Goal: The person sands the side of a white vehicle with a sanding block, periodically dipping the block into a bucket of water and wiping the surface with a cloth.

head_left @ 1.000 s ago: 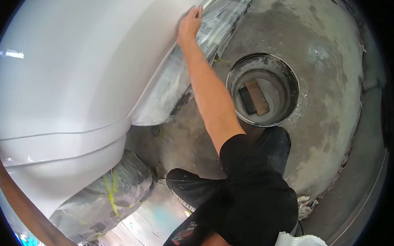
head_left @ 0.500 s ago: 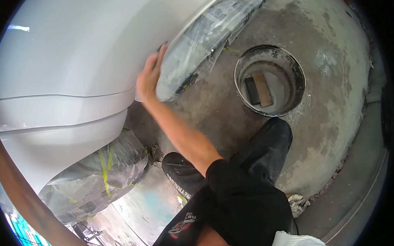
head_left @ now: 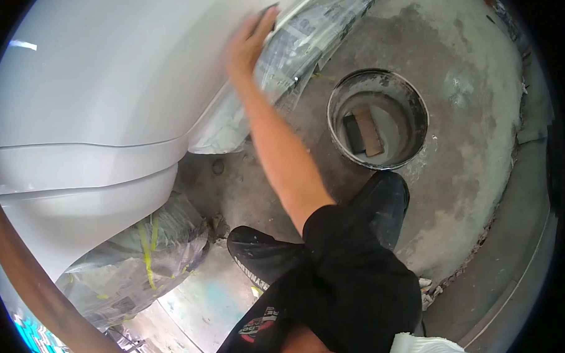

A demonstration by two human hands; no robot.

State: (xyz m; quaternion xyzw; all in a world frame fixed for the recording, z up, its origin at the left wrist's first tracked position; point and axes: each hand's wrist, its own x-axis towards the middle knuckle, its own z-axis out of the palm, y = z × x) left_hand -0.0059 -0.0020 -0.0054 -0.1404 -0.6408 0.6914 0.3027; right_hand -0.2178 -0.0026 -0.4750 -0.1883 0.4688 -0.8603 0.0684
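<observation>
My right hand (head_left: 247, 47) is against the glossy white vehicle panel (head_left: 129, 76), close to its edge beside the plastic-and-paper masking (head_left: 279, 83). It is blurred by motion. A thin dark pad (head_left: 268, 15) shows at the fingertips, between the fingers and the panel; most of it is covered by the hand. At the lower left, a blurred arm (head_left: 37, 272), which looks like my left one, runs up to the picture's edge. My left hand lies outside the view.
A round bucket (head_left: 422, 115) stands on the concrete floor (head_left: 469, 188) beyond my knee (head_left: 389, 191). In it lie a dark block (head_left: 354, 135) and a brown block (head_left: 368, 131), with greyish liquid. Taped plastic sheeting (head_left: 124, 269) wraps something below the panel.
My right hand has slid up and to the right along the panel, with the dark pad under its fingers. The view has shifted slightly; the bucket and blocks stay put.
</observation>
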